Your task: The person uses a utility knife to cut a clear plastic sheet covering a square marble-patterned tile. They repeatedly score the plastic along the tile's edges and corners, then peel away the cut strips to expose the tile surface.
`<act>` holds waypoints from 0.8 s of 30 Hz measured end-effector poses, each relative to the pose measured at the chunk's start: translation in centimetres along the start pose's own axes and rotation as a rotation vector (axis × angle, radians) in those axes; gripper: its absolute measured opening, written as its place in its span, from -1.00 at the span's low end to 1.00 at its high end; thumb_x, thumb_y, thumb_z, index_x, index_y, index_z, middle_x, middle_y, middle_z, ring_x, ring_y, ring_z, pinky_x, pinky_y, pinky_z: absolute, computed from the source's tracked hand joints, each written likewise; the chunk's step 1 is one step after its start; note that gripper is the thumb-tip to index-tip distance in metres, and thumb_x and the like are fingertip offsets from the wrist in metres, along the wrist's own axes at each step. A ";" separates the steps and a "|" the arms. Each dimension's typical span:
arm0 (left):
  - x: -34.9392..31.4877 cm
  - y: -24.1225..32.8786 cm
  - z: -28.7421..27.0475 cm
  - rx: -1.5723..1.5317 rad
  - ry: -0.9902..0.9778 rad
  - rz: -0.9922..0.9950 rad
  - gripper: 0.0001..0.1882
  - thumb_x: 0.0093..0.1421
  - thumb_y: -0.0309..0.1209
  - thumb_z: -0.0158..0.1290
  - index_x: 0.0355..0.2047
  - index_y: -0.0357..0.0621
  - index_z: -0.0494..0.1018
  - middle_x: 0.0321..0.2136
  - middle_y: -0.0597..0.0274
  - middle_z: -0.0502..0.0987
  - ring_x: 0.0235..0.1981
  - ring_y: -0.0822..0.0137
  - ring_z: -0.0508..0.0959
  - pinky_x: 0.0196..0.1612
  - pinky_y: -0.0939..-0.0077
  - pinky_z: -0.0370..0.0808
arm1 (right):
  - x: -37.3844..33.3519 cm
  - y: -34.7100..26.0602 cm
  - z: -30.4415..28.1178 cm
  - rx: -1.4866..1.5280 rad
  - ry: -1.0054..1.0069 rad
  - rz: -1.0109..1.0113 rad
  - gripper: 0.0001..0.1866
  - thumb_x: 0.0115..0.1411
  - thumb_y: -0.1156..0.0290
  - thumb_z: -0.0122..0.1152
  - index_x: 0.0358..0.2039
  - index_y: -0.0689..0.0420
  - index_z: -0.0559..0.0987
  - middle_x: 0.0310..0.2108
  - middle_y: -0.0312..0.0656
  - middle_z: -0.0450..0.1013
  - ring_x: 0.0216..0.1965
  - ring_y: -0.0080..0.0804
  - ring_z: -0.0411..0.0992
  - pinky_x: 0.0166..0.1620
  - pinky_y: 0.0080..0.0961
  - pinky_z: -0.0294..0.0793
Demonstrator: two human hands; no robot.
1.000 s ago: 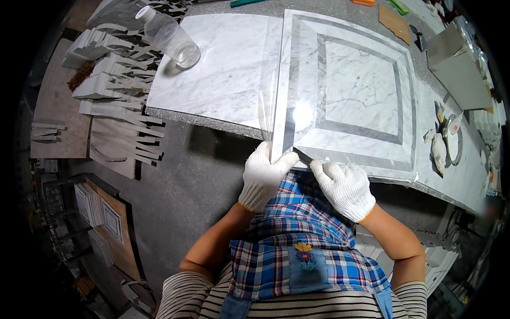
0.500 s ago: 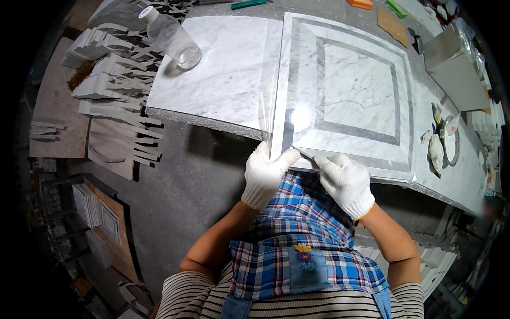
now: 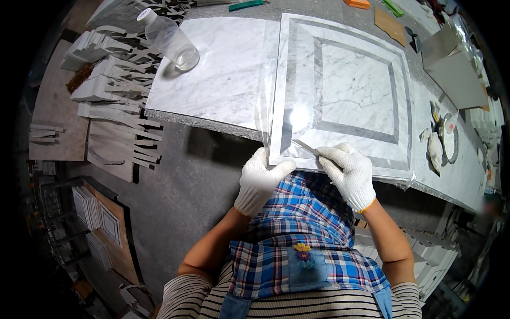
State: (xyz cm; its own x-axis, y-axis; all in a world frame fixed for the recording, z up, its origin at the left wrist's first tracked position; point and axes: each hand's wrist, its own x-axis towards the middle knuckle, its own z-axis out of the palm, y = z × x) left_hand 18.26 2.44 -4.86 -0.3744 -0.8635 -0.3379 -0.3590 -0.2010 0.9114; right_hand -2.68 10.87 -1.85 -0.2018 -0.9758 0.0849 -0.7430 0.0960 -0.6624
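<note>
Got a knit-gloved left hand [image 3: 260, 182] at the near-left corner of a glossy marble panel [image 3: 358, 90], can't tell if clamped on. Sitting near centre, white with wispy grey veins and nested rectangular grey bands. Then a slim, pointed, grey tool [image 3: 305, 147] pinched in the knit-gloved right hand [image 3: 349, 173].

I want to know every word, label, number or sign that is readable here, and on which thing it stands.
No text is readable.
White-and-grey rectangular marble panel: veins and bands, no lettering seen.
Round white cap of the clear plastic bottle: any marking is too small to read.
</note>
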 end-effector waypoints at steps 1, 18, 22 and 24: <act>-0.1 0.0 0.1 -0.015 0.013 -0.009 -0.54 0.13 -0.25 0.35 -0.08 -0.33 0.55 -0.28 0.01 0.66 -0.27 0.25 0.64 -0.15 0.39 0.57 | 0.0 -0.1 0.1 -0.032 0.012 -0.011 -0.79 0.20 0.42 0.40 -0.14 0.08 0.76 -0.39 -0.18 0.58 -0.38 -0.24 0.58 -0.31 -0.40 0.54; 1.9 1.8 1.5 0.785 0.378 0.501 -0.16 0.01 -0.07 0.39 0.22 -0.22 0.39 0.28 -0.19 0.31 0.37 -0.22 0.18 0.37 -0.14 0.14 | -2.1 -0.3 -1.1 -0.235 0.106 -0.084 -0.89 0.21 0.33 0.38 -0.24 -0.04 0.72 -0.43 -0.22 0.54 -0.39 -0.17 0.55 -0.34 -0.30 0.50; 3.7 1.0 0.6 0.878 0.471 0.515 -0.32 0.11 -0.11 0.29 0.19 -0.12 0.44 0.24 -0.11 0.37 0.33 -0.19 0.24 0.34 -0.12 0.19 | -1.4 0.9 -0.8 -0.349 0.127 -0.100 -0.90 0.25 0.31 0.36 -0.26 -0.02 0.65 -0.42 -0.17 0.58 -0.42 -0.13 0.56 -0.35 -0.25 0.52; 4.3 0.4 -0.9 0.926 0.574 0.532 -0.44 0.17 -0.19 0.23 0.15 -0.10 0.48 0.20 -0.07 0.41 0.31 -0.19 0.28 0.33 -0.11 0.22 | -1.0 1.3 -0.8 -0.375 0.107 -0.111 -0.88 0.26 0.29 0.36 -0.25 -0.01 0.63 -0.43 -0.16 0.58 -0.43 -0.13 0.57 -0.35 -0.25 0.52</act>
State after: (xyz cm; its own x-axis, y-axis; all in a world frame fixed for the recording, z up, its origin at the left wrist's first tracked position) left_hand 17.32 -1.73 -5.74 -0.3113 -0.8643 0.3949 -0.8391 0.4451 0.3127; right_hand -3.94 12.12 -2.24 -0.1577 -0.9602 0.2307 -0.9414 0.0756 -0.3288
